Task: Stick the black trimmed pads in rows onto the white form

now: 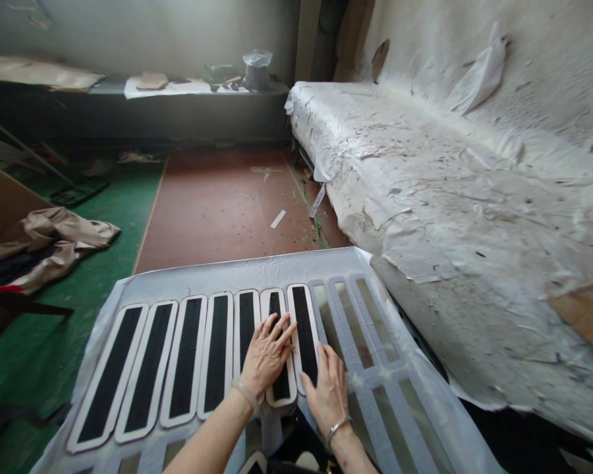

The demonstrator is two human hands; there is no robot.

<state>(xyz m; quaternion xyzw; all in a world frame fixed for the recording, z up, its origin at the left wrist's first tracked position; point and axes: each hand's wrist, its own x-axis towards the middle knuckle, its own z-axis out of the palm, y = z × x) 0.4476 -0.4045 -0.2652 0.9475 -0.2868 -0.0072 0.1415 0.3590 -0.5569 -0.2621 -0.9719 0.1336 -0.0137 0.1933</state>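
Observation:
A row of several long black panels with pale, rounded borders lies on a sheet-covered work surface (151,280). My left hand (267,355) rests on the sixth-position area of the row, on a black panel (275,303), its fingers spread and fingertips reaching the neighbouring panel. At the row's right end, my right hand (327,388) touches the last panel (304,313), thumb over its lower part and fingers along its right edge. Neither hand is lifting anything. The lower ends of some panels are hidden behind my forearms.
Rounded strip outlines (353,316) mark the sheet to the right. A long bench under a crumpled white cover (405,171) runs along the right wall. Beige cloth (64,237) lies at left, and a brown board (217,197) covers the floor ahead. Another bench (109,87) stands behind.

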